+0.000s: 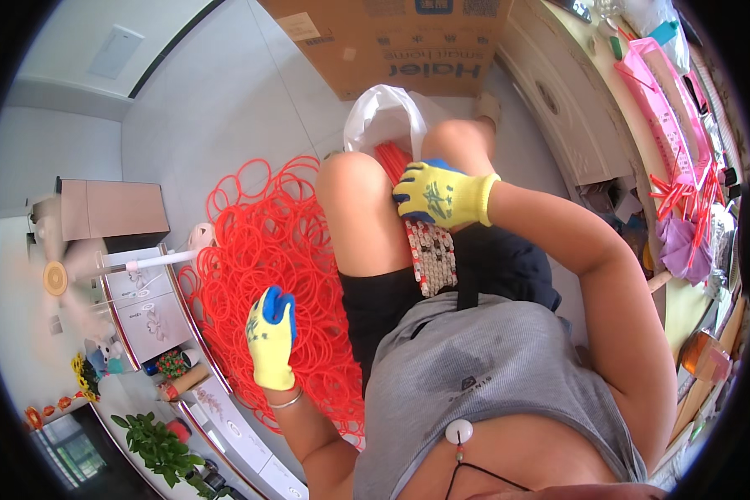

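My left hand [272,340], in a yellow glove with blue fingertips, is held over a big heap of red rings [267,229] on the floor at my left. Its fingers are curled closed, and anything in them is hidden. Between my knees my right hand [442,196], gloved alike, bends its fingers down at the near ends of some thin red strips [390,158]. What it grips is covered by the glove. Below that hand, a band of small whitish pieces with red edges [432,258] lies along my lap. The red strips reach into a white plastic bag [383,112].
A large cardboard box [400,50] stands beyond my knees. On the right, a long counter carries a pink basket [662,108] and a purple cloth-like bundle [685,248]. To the left are a fan [56,277], white drawers [150,321] and a leafy plant [158,446].
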Available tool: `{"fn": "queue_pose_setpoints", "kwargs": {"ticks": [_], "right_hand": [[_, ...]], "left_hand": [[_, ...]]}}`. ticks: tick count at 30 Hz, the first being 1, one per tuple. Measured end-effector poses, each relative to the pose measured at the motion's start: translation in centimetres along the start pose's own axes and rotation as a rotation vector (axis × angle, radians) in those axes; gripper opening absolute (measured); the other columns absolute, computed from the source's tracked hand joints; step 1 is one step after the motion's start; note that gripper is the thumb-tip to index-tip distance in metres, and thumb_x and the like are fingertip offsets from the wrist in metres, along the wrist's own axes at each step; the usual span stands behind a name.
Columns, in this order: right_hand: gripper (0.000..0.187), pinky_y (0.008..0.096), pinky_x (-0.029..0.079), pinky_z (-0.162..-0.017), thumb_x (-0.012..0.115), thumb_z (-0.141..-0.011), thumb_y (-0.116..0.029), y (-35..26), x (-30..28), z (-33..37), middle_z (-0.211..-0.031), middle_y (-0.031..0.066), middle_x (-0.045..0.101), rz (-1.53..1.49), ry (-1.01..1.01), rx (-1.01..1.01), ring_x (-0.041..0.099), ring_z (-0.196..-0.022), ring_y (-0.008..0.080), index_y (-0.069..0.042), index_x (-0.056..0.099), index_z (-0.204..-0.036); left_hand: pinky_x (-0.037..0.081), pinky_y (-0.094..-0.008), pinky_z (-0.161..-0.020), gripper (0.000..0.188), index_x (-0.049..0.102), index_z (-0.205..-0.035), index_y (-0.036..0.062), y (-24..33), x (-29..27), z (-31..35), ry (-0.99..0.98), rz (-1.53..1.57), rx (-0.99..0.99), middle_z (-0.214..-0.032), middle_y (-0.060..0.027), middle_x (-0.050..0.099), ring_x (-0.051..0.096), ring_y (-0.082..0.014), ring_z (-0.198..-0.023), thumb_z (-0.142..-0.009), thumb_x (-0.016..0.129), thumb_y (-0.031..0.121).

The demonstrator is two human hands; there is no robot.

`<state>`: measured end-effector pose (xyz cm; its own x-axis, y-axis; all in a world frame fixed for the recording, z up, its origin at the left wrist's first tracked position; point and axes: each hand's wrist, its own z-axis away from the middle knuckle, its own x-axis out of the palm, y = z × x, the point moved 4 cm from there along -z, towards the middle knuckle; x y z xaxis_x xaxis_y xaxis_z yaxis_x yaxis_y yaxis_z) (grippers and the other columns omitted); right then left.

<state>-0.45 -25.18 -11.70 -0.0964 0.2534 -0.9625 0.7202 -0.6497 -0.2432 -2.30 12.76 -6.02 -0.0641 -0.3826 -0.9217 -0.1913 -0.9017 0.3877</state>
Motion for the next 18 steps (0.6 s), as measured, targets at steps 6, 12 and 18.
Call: {"fn": "queue_pose_setpoints", "kwargs": {"ticks": [6,12,18], "right_hand": [[0.025,0.0410,0.049,-0.092,0.073,-0.077,-0.021,0.7,1.8,0.0,-0.106,0.0035,0.067,0.025,-0.116,0.109,0.064,-0.107,0.0271,-0.021,0.072,-0.102],[0.019,0.0398,0.051,-0.088,0.070,-0.078,-0.021,0.7,0.5,-0.3,-0.101,-0.0004,0.068,0.072,0.019,0.020,0.064,-0.103,0.0265,-0.023,0.073,-0.098],[0.024,0.0411,0.049,-0.091,0.071,-0.076,-0.021,0.8,1.9,-0.8,-0.105,0.0021,0.067,0.018,-0.133,0.018,0.061,-0.105,0.0274,-0.021,0.071,-0.100]], "left_hand": [[0.055,-0.0428,-0.077,0.034,0.069,-0.117,-0.0004,6.4,2.4,-3.1,-0.036,0.199,0.158,-0.096,-0.0197,0.070,0.069,-0.0359,-0.086,-0.089,0.075,0.018],[0.057,-0.0355,-0.080,0.031,0.069,-0.119,-0.0003,10.3,2.1,-3.3,-0.109,0.251,0.138,-0.105,-0.0176,0.072,0.072,-0.0298,-0.092,-0.090,0.075,0.010],[0.055,-0.0424,-0.074,0.030,0.071,-0.114,0.0009,10.2,3.7,-2.9,-0.009,0.241,0.271,-0.096,-0.0180,0.071,0.069,-0.0347,-0.082,-0.089,0.074,0.018]]}}
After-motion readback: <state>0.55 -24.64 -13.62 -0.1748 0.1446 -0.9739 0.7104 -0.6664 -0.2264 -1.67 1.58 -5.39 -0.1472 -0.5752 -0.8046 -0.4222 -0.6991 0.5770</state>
